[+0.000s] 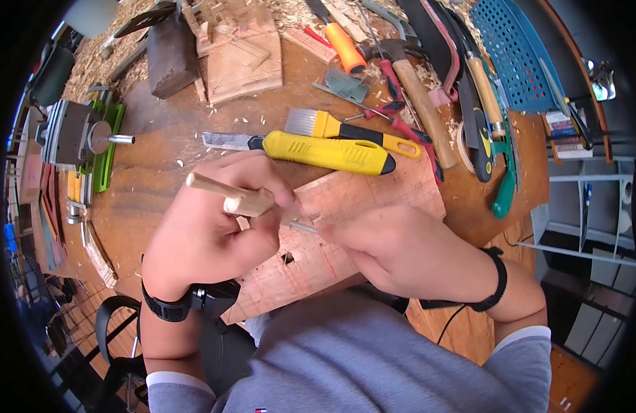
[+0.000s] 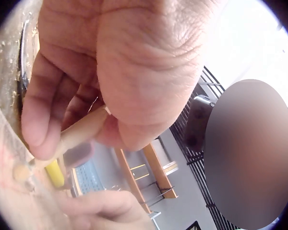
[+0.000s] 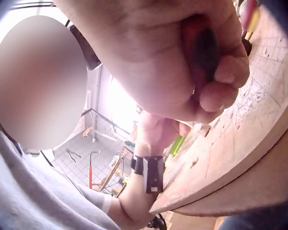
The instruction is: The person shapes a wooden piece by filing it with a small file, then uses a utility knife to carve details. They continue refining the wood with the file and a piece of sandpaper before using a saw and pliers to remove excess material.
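My left hand [image 1: 214, 220] grips a small carved wooden piece [image 1: 248, 204] with a thin rod-like end, pinched between thumb and fingers. In the left wrist view the wooden piece [image 2: 79, 134] slants down past the fingertips to a rounded end over the marked board. Opposite, my right hand [image 1: 411, 248] is curled round a tool with a red-and-black handle [image 3: 204, 52]. A slim metal shank [image 1: 303, 227] of that tool points from the right fingers toward the wooden piece. Both hands are above a wooden board [image 1: 311, 275] with red lines and a small dark hole.
Just beyond the hands lie a yellow utility knife [image 1: 325, 153] and a brush [image 1: 325, 125]. A hammer [image 1: 424, 110], a saw and several handled tools lie to the right. At left stands a metal vise [image 1: 70, 134]. Shavings and a wooden mallet [image 1: 172, 55] are at the back.
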`<state>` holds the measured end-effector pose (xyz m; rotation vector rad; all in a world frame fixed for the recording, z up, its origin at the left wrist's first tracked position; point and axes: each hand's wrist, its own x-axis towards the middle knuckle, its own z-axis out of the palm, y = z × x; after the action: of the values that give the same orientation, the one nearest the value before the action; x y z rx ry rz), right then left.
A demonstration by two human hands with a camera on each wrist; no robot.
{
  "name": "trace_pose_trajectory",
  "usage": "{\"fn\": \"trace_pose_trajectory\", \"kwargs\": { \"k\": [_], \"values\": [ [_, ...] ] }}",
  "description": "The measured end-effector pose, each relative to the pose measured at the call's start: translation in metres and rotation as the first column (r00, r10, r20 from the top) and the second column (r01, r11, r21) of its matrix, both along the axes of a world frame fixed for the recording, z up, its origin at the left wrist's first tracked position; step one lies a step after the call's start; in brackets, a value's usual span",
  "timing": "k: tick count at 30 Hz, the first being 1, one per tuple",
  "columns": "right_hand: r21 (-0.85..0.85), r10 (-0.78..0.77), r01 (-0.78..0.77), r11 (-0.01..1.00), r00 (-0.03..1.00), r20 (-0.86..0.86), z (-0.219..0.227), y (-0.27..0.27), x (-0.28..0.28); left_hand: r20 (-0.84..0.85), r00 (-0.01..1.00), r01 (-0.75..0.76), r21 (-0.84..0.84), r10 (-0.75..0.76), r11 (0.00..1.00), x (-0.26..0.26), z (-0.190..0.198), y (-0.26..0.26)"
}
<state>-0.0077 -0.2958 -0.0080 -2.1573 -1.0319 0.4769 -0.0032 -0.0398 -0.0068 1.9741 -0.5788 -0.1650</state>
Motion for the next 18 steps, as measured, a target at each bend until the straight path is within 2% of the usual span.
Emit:
{"fn": "trace_pose_trajectory", "kwargs": {
  "k": [1, 3, 4, 6, 10, 12, 16, 18],
  "values": [
    [0.004, -0.015, 0.015, 1.000, 1.000, -0.003, 0.002, 0.001, -0.001, -0.003, 1.000, 0.015, 0.004, -0.015, 1.000, 0.000, -0.001, -0.001],
    [-0.121, 0.023, -0.001, 0.993, 0.982, 0.186, 0.012, 0.009, -0.002, -0.011, 1.000, -0.020, -0.104, 0.019, 0.994, -0.001, -0.006, -0.001],
    [-0.117, 0.021, 0.000, 0.993, 0.983, 0.183, 0.013, 0.007, -0.005, -0.014, 1.000, -0.020, -0.100, 0.018, 0.995, -0.002, -0.007, 0.000],
    [-0.164, 0.014, 0.034, 0.986, 0.958, 0.286, 0.016, -0.001, -0.014, -0.077, 0.997, -0.020, -0.085, 0.013, 0.996, -0.002, -0.007, 0.003],
    [-0.129, 0.023, 0.016, 0.992, 0.955, 0.296, 0.010, -0.003, -0.013, -0.161, 0.986, -0.051, -0.123, 0.031, 0.991, -0.001, -0.007, 0.000],
    [-0.084, 0.015, 0.004, 0.996, 0.974, 0.228, 0.005, 0.000, -0.014, -0.080, 0.996, -0.043, -0.153, 0.031, 0.987, -0.001, -0.014, 0.002],
    [-0.079, 0.029, -0.021, 0.997, 0.995, 0.096, 0.014, -0.007, -0.014, -0.127, 0.992, -0.031, -0.090, 0.019, 0.995, -0.001, -0.008, 0.004],
    [-0.058, 0.060, -0.054, 0.997, 0.992, 0.108, 0.014, 0.000, -0.009, 0.067, 0.998, 0.005, -0.024, -0.003, 1.000, 0.001, -0.008, -0.001]
  ]
}}
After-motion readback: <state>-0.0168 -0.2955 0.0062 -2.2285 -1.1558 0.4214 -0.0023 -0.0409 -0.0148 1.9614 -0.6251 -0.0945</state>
